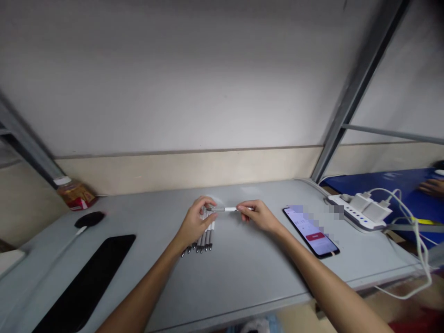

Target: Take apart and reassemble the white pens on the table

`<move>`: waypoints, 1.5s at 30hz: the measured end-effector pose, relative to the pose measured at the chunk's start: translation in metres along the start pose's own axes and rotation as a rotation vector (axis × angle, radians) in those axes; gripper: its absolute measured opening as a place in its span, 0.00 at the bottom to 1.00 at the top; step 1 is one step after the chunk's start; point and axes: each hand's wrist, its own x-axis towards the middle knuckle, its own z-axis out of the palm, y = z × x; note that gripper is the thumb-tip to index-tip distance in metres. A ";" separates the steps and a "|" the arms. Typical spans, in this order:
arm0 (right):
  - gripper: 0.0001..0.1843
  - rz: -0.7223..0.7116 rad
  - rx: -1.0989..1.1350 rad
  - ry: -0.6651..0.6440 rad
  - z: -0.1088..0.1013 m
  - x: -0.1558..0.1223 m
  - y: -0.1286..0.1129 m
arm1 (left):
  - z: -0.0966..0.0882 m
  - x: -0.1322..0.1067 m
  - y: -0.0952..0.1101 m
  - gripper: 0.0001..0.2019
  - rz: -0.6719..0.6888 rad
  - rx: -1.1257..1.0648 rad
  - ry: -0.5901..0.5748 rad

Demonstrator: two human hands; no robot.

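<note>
My left hand (196, 221) and my right hand (258, 215) hold one white pen (225, 209) level between them, above the grey table (243, 273). The left fingers pinch its grey tip end and the right fingers pinch the other end. Under my left hand lie several more white pens (204, 239) side by side, their dark tips toward me.
A lit phone (311, 231) lies right of my right hand. Beyond it sits a white power strip (360, 212) with chargers and cables. At left are a black pad (86, 282), a black spoon-shaped object (89, 219) and a bottle (74, 194). Another person's hand (432, 187) rests on a blue surface far right.
</note>
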 end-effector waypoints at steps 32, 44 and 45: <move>0.20 -0.114 -0.250 -0.035 0.004 -0.008 -0.012 | -0.001 -0.005 -0.003 0.12 0.212 0.526 -0.238; 0.14 0.263 0.924 0.157 0.002 0.003 -0.003 | 0.000 -0.005 0.006 0.13 0.215 0.436 -0.153; 0.13 0.264 1.036 0.180 0.000 0.003 -0.001 | -0.002 -0.004 0.005 0.13 0.200 0.452 -0.124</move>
